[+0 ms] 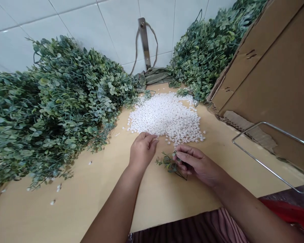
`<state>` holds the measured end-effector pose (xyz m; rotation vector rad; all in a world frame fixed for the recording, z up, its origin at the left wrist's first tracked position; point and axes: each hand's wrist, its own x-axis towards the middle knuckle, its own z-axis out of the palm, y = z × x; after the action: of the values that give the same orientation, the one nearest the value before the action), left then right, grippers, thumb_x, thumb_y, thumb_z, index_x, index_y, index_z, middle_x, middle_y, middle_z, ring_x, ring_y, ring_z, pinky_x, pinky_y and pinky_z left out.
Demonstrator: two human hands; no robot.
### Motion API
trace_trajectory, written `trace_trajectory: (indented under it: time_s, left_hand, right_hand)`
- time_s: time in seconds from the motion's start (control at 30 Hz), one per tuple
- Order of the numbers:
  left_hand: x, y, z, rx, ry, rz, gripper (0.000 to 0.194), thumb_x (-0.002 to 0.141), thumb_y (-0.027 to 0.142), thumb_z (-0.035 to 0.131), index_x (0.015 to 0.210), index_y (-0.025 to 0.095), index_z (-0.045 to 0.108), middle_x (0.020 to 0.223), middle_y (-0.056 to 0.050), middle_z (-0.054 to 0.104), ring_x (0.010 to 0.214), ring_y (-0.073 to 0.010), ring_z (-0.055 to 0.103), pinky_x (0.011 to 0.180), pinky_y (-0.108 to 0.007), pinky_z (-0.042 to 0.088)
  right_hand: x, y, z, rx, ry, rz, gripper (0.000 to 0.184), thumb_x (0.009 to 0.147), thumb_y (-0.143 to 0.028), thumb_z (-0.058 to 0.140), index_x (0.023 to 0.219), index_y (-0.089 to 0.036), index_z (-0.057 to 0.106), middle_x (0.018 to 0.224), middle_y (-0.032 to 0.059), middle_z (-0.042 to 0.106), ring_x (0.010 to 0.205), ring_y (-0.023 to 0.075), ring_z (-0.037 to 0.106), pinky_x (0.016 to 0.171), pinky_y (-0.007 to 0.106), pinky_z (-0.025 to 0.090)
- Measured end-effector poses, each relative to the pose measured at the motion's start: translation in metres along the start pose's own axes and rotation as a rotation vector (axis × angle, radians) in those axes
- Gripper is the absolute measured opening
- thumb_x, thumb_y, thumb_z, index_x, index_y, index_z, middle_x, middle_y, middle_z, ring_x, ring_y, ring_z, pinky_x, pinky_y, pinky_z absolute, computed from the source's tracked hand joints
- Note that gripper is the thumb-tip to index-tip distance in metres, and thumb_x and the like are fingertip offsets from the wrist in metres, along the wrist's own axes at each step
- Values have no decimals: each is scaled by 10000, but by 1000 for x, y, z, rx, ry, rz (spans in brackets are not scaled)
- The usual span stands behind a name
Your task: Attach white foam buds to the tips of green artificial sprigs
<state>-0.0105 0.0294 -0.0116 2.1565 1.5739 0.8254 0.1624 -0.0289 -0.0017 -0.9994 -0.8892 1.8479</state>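
Observation:
My left hand (142,148) is closed in a pinch at the front edge of a pile of small white plastic pieces (164,114). A pale speck shows at its thumb and fingertip, looking like one of those white pieces. Just to the right, my right hand (192,162) is closed on an artificial leaf sprig (167,161). The sprig's small green leaves point left, and its thin dark stem runs down below the fingers. The fingers hide part of the sprig.
A big heap of artificial greenery (73,94) fills the left side; another heap (205,50) stands at the back right. A cardboard box (273,77) and a bent metal wire frame (258,157) are on the right. Loose white bits (52,202) lie at the left of the table (96,199).

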Motion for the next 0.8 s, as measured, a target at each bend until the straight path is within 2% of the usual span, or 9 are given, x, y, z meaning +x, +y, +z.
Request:
trace_trajectory:
  time_s: [0.17, 0.3, 0.37, 0.43, 0.57, 0.67, 0.8]
  left_hand:
    - [3, 6, 2, 137, -44, 48, 168, 795, 177, 530, 850, 194, 688, 815, -49, 637, 740, -176, 583, 655, -288, 446]
    - [3, 1, 1, 76, -6, 26, 145, 782, 178, 536, 781, 192, 680, 790, -47, 640, 710, -168, 570, 645, -286, 433]
    - [2, -1, 1, -94, 36, -27, 121, 766, 197, 554, 764, 191, 674, 756, -35, 633, 671, -146, 553, 625, -269, 428]
    - [0, 2, 0, -361, 68, -156, 100, 736, 238, 586, 748, 177, 664, 713, -23, 625, 624, -126, 536, 593, -251, 422]
    - [-5, 16, -6, -848, 8, -432, 152, 652, 289, 675, 704, 154, 631, 635, 10, 600, 570, -94, 515, 566, -221, 408]
    - [-9, 27, -11, -1020, -54, -489, 190, 616, 302, 722, 676, 153, 621, 603, 19, 586, 570, -87, 520, 574, -211, 410]
    - [-12, 33, -12, -1141, -140, -511, 233, 620, 350, 730, 639, 154, 605, 624, 1, 614, 526, -80, 522, 517, -203, 393]
  right_hand:
    - [0, -3, 4, -2, 71, 44, 185, 651, -313, 630, 655, -169, 513, 531, -50, 445, 426, 53, 367, 382, 166, 275]
    - [0, -7, 7, 7, 118, 82, 166, 589, -281, 614, 654, -163, 518, 578, -35, 489, 467, 57, 399, 405, 163, 299]
    - [0, -8, 7, -37, 133, 74, 170, 593, -294, 612, 646, -160, 523, 576, -36, 486, 477, 58, 405, 417, 164, 304]
    - [0, -8, 6, -90, 146, 57, 183, 615, -320, 611, 637, -158, 528, 558, -41, 470, 475, 59, 404, 429, 170, 308]
    - [0, -6, 3, -136, 128, 17, 214, 676, -369, 585, 667, -159, 543, 553, -40, 447, 478, 71, 395, 438, 185, 305]
    - [0, -2, 2, -132, 83, -27, 221, 737, -384, 537, 698, -167, 549, 587, -29, 443, 512, 86, 401, 446, 192, 308]
    - [0, 1, 2, -198, 31, -94, 232, 784, -381, 498, 692, -173, 546, 640, -14, 455, 552, 98, 403, 476, 207, 331]
